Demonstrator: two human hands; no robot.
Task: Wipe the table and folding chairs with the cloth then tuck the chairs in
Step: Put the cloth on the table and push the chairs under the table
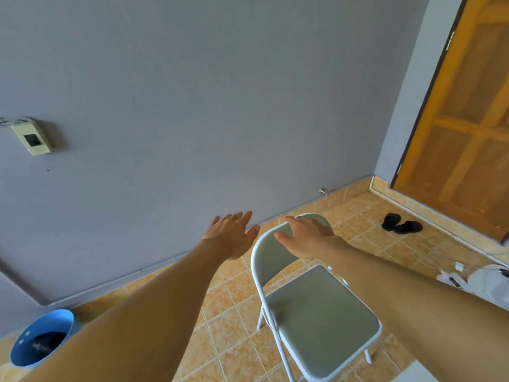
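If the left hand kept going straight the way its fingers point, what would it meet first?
Probably the grey wall. The left hand is open, beside the folding chair backrest, not over it; depth is unclear.

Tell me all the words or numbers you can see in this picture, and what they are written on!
There are none to read.
The wall switch box shows only a dark panel, no readable label.
The folding chair, the blue bin and the black sandals look plain.
The white things at the right edge have small dark marks, too blurred to read.
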